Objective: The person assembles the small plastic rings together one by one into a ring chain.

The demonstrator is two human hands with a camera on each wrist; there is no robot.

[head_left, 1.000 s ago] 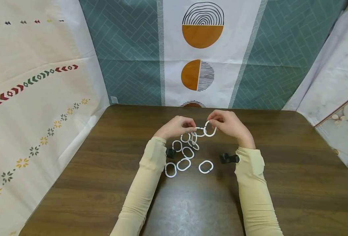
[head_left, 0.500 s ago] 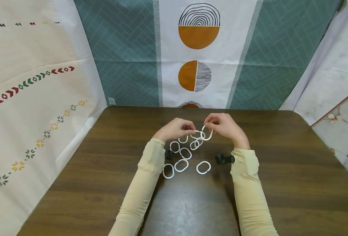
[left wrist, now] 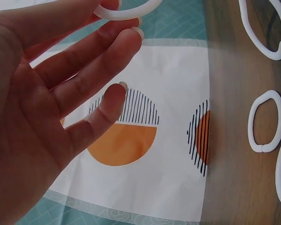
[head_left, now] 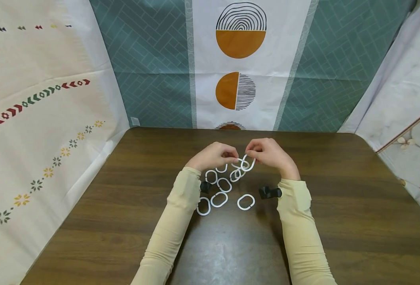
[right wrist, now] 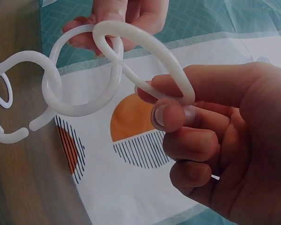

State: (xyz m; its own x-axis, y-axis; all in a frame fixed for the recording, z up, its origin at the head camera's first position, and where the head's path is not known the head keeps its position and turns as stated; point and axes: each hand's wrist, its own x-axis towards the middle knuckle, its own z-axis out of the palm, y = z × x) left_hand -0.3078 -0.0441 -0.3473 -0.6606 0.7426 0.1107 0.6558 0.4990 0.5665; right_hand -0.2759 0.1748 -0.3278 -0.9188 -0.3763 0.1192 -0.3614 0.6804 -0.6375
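My left hand (head_left: 215, 155) pinches a white plastic chain link (right wrist: 84, 111) between thumb and fingertips, its other fingers spread loosely in the left wrist view. In my right hand (head_left: 271, 155), thumb and forefinger pinch a second white link (right wrist: 154, 45). These two oval links cross and appear looped through each other. Another link (right wrist: 24, 56) hangs from the one at my left hand, sloping toward the table. Fingertips cover part of both held links, so their gaps cannot be seen.
Several white links lie on the brown wooden table (head_left: 356, 213) near my left forearm, including one (head_left: 204, 214) close to the sleeve. A separate link (head_left: 246, 195) lies between the forearms. Patterned cloths (head_left: 152, 67) stand behind and beside the table.
My right hand has come slightly lower and closer to my left hand, bringing its link along. The hanging links have shifted a little, and the head view has turned slightly.
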